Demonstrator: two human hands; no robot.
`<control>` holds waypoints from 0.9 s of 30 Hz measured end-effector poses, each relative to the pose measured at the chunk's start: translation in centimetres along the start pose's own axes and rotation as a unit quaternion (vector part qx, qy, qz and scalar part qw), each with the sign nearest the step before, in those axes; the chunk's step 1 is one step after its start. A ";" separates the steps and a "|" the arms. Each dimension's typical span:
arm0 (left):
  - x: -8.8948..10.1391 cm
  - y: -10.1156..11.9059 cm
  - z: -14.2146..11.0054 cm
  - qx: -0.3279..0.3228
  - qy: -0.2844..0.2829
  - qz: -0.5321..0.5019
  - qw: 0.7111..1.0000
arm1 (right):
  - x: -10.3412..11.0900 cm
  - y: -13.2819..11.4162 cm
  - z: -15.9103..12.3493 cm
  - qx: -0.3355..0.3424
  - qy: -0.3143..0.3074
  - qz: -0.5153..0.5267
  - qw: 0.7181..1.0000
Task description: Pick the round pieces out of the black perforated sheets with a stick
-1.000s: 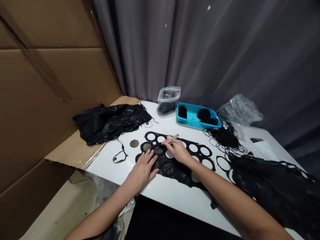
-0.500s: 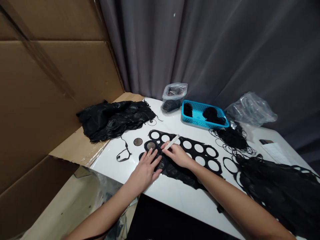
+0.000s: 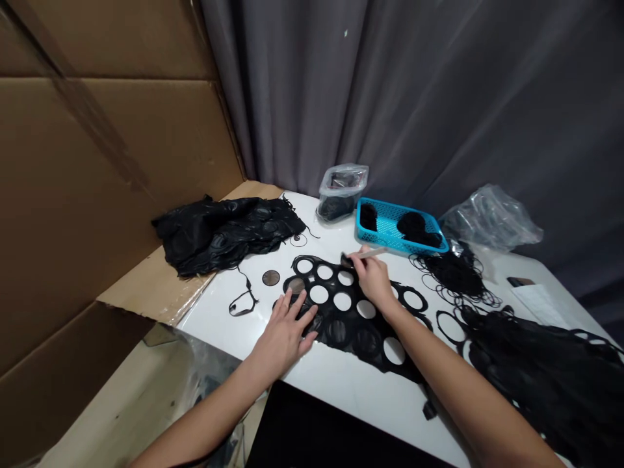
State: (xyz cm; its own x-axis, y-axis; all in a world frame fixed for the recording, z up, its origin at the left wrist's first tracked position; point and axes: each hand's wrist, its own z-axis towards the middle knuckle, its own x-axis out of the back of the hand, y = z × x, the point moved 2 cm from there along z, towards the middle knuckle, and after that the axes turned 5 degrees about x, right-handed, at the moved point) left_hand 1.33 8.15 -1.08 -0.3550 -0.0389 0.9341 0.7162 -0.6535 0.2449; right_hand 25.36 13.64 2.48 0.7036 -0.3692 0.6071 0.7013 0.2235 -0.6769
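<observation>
Black sheet punched with round holes point(image 3: 336, 331), lying flat on a white tabletop point(image 3: 341, 383). Left hand point(image 3: 285, 341): open, fingers spread, pressing on the sheet. Right hand point(image 3: 373, 279): pinching a pale flat stick point(image 3: 375, 252) above the sheet's far edge. Nearby: tangled thin black rings point(image 3: 453, 276), a loose round brown disc point(image 3: 271, 278), a blue plastic mesh basket point(image 3: 390, 248).

Left hand point(image 3: 283, 339) flat, palm down, fingers point(image 3: 297, 304) spread wide. Right hand point(image 3: 373, 281) further forward and apart from it, wrist bent, thumb and fingers closed in a tight pinch (grip looks firm). Both arms bare, left forearm point(image 3: 205, 406) and right forearm point(image 3: 463, 383) reaching in from the bottom corners.
</observation>
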 end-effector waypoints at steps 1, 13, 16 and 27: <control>0.0 0.0 -0.1 -0.002 0.004 0.000 1.000 | 0.3 0.1 0.8 -0.012 0.004 0.004 1.000; 1.1 -2.1 -0.9 -0.014 0.048 0.012 0.999 | -7.3 -5.4 -1.3 0.057 -0.234 0.166 0.956; 1.3 -2.3 -1.0 -0.022 0.042 0.017 0.999 | -7.3 -5.2 -1.5 0.039 -0.241 0.165 0.956; 1.5 -2.2 -0.9 -0.033 0.046 0.010 0.998 | -7.6 -5.4 -1.4 0.044 -0.236 0.162 0.957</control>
State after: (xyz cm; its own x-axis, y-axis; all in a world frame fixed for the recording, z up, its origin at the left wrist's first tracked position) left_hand -1.29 8.82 -0.44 -0.3973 -0.1188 0.9100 0.6827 -0.7009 0.2065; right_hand 16.08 14.01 0.90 0.8443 0.1774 0.5056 0.4294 0.3403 -0.8365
